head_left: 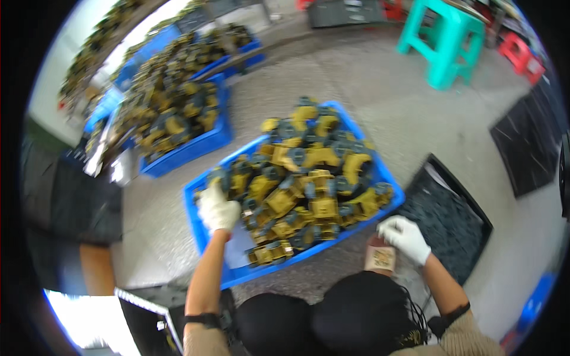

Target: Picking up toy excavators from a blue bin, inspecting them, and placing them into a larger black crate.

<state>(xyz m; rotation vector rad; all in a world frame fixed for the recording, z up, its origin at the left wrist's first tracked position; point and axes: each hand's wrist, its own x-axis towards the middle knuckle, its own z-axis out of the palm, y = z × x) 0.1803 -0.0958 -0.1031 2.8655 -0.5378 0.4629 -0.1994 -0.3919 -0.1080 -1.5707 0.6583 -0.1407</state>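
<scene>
A blue plastic crate (209,232) sits on the floor in front of me, heaped with yellow and grey fittings (309,178). My left hand (217,209), in a white glove, reaches into the crate's near left side and rests on the fittings there; whether it grips one is hidden. My right hand (406,236), also gloved in white, is just outside the crate's near right corner, fingers curled on a small brown and tan object (380,256) held above my dark-clad knee (362,314).
More blue crates (196,148) piled with the same fittings stand at the upper left. A dark tray (457,219) lies to the right, another dark mat (528,148) further right. A teal stool (448,38) and red stools (522,56) stand beyond.
</scene>
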